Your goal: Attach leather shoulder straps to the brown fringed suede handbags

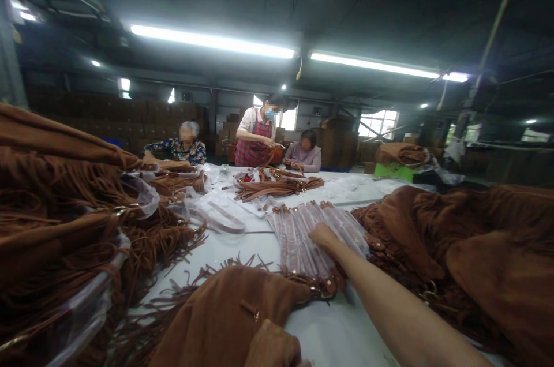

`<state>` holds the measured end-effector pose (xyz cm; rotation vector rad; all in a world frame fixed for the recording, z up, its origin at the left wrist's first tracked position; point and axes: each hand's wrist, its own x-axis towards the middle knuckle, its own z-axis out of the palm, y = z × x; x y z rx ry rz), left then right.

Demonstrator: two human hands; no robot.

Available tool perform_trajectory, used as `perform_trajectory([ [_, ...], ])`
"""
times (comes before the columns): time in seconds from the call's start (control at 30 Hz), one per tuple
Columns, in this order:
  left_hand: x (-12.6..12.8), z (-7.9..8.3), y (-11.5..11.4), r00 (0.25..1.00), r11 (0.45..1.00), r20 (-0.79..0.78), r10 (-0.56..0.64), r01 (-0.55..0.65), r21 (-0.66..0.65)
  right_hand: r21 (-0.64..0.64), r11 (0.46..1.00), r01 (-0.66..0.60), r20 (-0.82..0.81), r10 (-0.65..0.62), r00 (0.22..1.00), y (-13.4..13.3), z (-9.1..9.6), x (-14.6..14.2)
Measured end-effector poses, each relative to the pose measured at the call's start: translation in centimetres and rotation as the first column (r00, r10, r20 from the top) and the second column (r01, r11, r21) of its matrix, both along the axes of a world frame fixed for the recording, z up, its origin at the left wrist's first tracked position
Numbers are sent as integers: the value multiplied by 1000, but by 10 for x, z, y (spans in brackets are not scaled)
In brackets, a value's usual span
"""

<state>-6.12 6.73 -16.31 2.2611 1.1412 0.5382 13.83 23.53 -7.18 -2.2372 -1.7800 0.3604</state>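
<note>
My right hand [322, 235] reaches forward, fingers curled down onto a fanned row of plastic-wrapped brown straps [303, 228] on the white table [333, 332]. At the bottom edge my left hand [272, 347] rests closed on a brown suede fringed bag [225, 315] lying in front of me; only its knuckles show. The bag has a small metal stud and fringe spreading leftward.
Heaps of brown fringed bags rise at the left [56, 211] and right [476, 251]. Loose unwrapped straps [277, 185] and clear plastic sleeves [216, 214] lie mid-table. Three people work at the far end: seated [184, 148], standing in a checked apron [257, 136], seated [305, 153].
</note>
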Motion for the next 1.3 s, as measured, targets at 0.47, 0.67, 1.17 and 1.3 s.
perform_trajectory([
  [0.47, 0, 73, -20, 51, 757, 842, 537, 411, -508, 111, 812, -573, -369, 569, 735, -242, -26, 6],
  [0.67, 27, 113, -21, -53, 767, 785, 617, 265, -585, 62, 797, -600, -753, 432, 496, -262, -28, -2],
  [1.17, 84, 73, -31, 20, 729, 823, 568, 451, -515, -16, 746, -666, -928, 237, 288, -262, -39, 27],
  [1.3, 76, 62, -17, -20, 718, 804, 594, 463, -520, -113, 611, -783, -931, 211, 299, -258, -42, 34],
])
